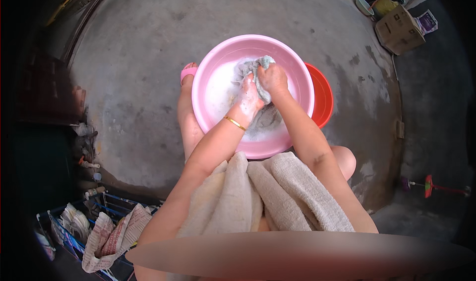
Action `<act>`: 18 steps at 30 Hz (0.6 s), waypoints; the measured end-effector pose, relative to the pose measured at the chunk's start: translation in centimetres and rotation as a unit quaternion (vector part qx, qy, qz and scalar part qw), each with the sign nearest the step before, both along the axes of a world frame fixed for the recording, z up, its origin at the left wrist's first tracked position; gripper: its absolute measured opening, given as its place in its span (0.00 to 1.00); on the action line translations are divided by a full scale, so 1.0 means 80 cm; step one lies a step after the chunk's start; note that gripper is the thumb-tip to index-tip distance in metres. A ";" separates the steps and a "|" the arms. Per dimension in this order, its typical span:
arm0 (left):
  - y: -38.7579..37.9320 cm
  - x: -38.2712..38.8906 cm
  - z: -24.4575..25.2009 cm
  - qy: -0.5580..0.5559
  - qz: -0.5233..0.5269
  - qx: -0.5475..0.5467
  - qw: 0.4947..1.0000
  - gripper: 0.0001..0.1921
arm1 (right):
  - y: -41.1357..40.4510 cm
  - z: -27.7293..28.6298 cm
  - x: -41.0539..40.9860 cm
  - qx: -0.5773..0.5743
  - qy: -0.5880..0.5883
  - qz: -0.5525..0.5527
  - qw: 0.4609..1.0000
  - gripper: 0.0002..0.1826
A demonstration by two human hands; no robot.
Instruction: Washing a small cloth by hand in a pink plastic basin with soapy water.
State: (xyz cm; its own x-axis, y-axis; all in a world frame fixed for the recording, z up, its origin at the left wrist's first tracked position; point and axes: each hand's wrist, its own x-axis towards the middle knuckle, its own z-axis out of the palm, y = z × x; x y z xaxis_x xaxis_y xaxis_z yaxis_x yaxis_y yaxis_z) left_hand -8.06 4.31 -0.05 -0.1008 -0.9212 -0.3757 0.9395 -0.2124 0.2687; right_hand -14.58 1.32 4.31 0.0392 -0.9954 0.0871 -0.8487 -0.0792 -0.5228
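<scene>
A round pink plastic basin (253,40) stands in front of me with white suds and murky water inside. Over it, my right hand (273,78) is closed around a wet grey-green cloth (264,62), knuckles up. My left hand (248,95), coated in foam and wearing a gold bangle (234,123) at the wrist, presses against the same cloth from the left; its fingertips are partly lost in the folds. Part of the cloth hangs below my hands towards the dark water. Beige towelling (275,191) lies across my lap, just behind the basin's near rim.
A red plastic basin (324,95) stands partly hidden behind the pink one's right side. My foot in a pink slipper (188,72) is at its left. A blue rack (111,203) holds cloth and dishes at lower left. A cardboard box (398,30) sits on the concrete floor (148,57), upper right.
</scene>
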 end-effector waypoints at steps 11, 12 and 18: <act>-0.007 0.023 0.019 -0.014 -0.055 0.005 0.998 0.20 | 0.015 0.004 -0.005 0.051 -0.085 -0.028 0.995 0.24; -0.003 0.027 0.024 0.006 -0.053 -0.063 0.997 0.21 | -0.005 0.014 -0.015 0.072 -0.087 -0.045 0.993 0.20; -0.010 0.058 0.039 0.123 -0.011 -0.079 0.989 0.28 | -0.017 0.011 -0.037 0.256 -0.671 -0.090 0.690 0.11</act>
